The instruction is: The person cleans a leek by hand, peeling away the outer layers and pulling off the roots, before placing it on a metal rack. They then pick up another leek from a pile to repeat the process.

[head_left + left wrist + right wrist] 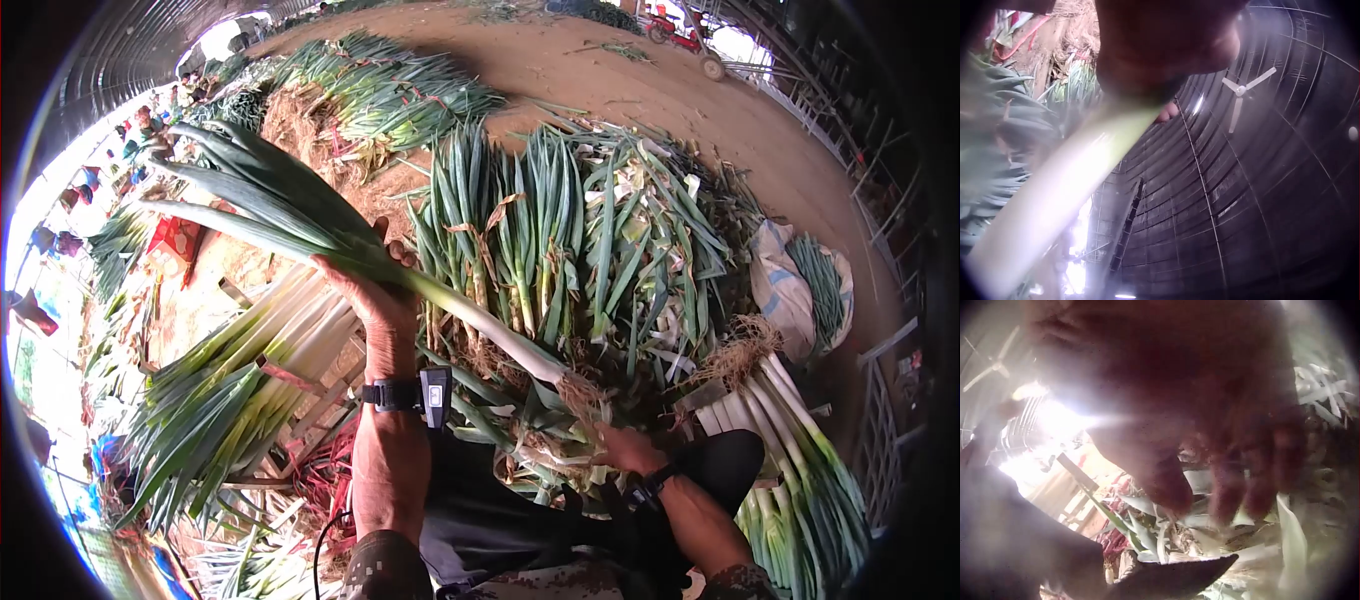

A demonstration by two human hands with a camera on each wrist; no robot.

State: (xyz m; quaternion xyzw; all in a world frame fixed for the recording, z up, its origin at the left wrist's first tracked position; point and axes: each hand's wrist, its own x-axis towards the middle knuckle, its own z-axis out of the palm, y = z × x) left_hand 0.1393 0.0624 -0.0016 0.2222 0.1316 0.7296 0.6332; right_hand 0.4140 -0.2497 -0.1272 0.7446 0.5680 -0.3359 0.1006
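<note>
My left hand (378,295) grips a large green onion (480,320) where the white shank meets the leaves. Its leaves fan out to the upper left, and its roots (580,392) hang at the lower right. In the left wrist view the pale shank (1054,194) slants down from the fingers. My right hand (630,450) is just below the root end, over peeled leaves beside my knee. The right wrist view shows its thumb and fingers (1229,494) pointing down and apart, with loose pale leaves (1291,531) behind them.
Untrimmed green onions (510,220) stand ahead beside heaped leaves (650,250). Cleaned onions (230,380) lie on a wooden rack at left, near red ties (335,470); others (800,440) lie at right. A white sack (780,280) stands farther right.
</note>
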